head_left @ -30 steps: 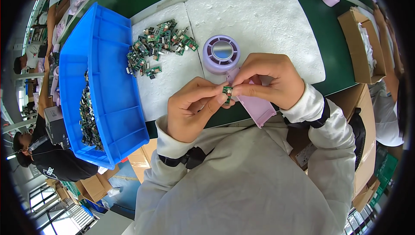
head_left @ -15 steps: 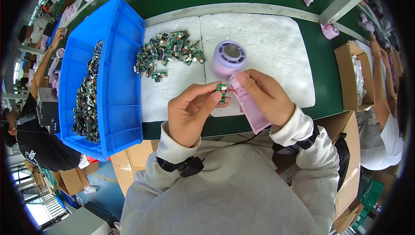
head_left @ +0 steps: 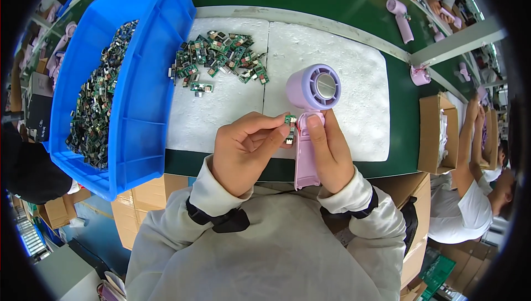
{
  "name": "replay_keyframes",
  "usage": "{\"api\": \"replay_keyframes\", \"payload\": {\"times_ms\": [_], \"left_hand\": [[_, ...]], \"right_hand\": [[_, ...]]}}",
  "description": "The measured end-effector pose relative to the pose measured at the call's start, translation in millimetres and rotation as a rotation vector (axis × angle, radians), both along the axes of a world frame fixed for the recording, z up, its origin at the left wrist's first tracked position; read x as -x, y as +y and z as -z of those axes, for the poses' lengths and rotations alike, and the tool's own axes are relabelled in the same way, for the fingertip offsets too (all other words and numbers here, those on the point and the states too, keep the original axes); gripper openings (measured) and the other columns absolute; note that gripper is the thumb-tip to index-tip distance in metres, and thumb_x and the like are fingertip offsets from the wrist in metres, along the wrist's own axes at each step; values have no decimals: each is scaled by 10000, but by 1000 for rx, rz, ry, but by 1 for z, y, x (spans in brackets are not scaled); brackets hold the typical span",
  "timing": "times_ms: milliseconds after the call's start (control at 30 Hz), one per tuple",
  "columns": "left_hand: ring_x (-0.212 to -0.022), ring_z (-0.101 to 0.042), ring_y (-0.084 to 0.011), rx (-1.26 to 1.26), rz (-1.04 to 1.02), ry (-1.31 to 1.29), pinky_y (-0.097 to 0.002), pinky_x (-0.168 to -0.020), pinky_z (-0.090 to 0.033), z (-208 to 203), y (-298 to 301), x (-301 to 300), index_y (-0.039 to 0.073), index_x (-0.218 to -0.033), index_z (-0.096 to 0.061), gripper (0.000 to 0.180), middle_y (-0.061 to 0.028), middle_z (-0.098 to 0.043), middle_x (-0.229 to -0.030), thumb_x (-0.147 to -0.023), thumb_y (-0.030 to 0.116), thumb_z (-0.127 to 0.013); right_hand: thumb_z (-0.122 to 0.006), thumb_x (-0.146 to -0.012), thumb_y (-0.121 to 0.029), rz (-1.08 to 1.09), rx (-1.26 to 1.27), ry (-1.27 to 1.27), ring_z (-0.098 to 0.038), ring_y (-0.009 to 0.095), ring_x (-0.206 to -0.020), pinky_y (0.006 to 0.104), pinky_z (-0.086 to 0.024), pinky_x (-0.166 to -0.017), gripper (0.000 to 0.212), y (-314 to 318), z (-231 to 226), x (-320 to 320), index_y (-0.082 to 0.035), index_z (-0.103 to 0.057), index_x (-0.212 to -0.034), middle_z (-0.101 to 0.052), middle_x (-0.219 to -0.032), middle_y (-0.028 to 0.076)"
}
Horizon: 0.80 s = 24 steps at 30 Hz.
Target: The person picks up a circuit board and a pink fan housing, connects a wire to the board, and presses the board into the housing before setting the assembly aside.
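Desk edges (clock centred on the hands): near edge of the green desk (head_left: 404,138) passes under the wrists at 6 o'clock; a pale rail (head_left: 310,20) closes the far side at 12.
Widest room: over the white foam sheets (head_left: 354,52), from the fan round to 2 o'clock.
Tight side: blue bin (head_left: 144,107), filled with circuit boards, walls off 9 to 10 o'clock; a loose board heap (head_left: 221,57) lies at 11.
Right limit: open cardboard box (head_left: 430,140) at 3 o'clock, well apart.
Left hand (head_left: 240,151): pinching a small green circuit board (head_left: 290,129) between thumb and fingertips.
Right hand (head_left: 331,154): grasping the pink handle (head_left: 306,160), thumb on its upper end.
Handheld fan: lilac head (head_left: 304,88) at 1 o'clock, handle pointing to 6.
Circuit board: between the hands, just beside the handle's left edge.
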State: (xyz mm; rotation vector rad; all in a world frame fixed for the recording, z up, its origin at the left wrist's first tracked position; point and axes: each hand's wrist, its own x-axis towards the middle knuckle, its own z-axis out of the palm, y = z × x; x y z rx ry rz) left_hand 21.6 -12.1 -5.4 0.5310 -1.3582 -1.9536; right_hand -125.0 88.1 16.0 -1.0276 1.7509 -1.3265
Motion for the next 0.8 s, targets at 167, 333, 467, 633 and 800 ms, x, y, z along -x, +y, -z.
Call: {"api": "replay_keyframes", "payload": {"times_ms": [167, 333, 467, 633, 800], "left_hand": [[-989, -699, -191, 40, 11, -1, -353, -870, -636, -1, 1, -1, -49, -1197, -685, 252, -140, -681, -1086, -956, -107, -638], [-971, -697, -187, 17, 48, 13, -340, -862, -633, 2, -2, -3, -50, -1198, -685, 257, -134, -668, -1064, -953, -113, -637], [-967, -698, -186, 31, 60, 12, -334, -857, -630, 2, -3, -3, -55, -1196, -683, 254, -130, -662, -1053, -955, -116, -632], [-966, -699, -183, 26, 18, 26, -321, -861, -622, 4, 3, -2, -56, -1193, -684, 249, -129, -663, -1053, -956, -113, -632], [-968, -697, -176, 75, 5, 18, -305, -858, -608, 2, 4, 0, -53, -1195, -686, 250, -130, -665, -1059, -957, -109, -636]], "right_hand": [[-419, -1121, -331, 6, -18, -66, -644, 215, -930, 332, -496, -839, 460, 3, -4, -3, 8, -401, -1431, -663, -1069, 154], [-390, -1128, -378, -1, -14, -91, -545, 105, -978, 257, -463, -868, 536, 2, -8, -7, -10, -375, -1517, -586, -1170, 54], [-380, -1130, -381, 2, -8, -47, -550, 101, -955, 257, -473, -839, 531, 2, -7, -7, -16, -376, -1515, -586, -1135, 47], [-372, -1132, -374, 31, -16, -80, -553, 98, -934, 257, -478, -812, 517, 2, -3, -9, -18, -384, -1507, -583, -1101, 40], [-367, -1133, -365, 42, -18, -81, -553, 97, -908, 260, -476, -801, 499, 4, -3, -9, -19, -403, -1491, -589, -1072, 33]]}}
